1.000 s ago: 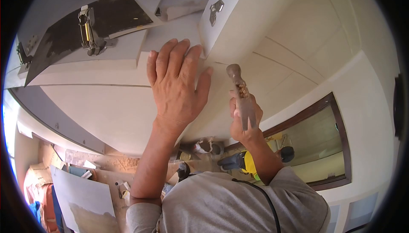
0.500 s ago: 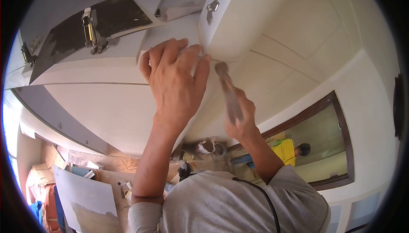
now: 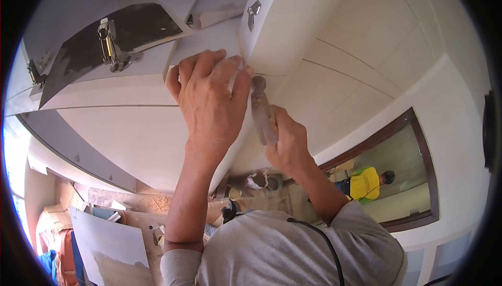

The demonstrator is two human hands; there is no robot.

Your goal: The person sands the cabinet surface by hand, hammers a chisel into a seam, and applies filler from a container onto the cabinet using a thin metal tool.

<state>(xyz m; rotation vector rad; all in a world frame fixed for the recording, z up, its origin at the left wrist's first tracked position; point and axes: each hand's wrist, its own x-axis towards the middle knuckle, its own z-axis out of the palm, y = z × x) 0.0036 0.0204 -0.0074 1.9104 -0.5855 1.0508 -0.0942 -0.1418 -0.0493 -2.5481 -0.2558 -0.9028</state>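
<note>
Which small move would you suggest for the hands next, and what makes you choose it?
I would probably shift the left hand slightly away from the hammer before any blow. The right hand grips the hammer, whose head appears close beside the left thumb. What the left fingertips touch is hidden.

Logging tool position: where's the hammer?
Head view, near centre: hammer in the right hand, upper end just right of the left hand, below the white panel with the metal fitting.
</note>
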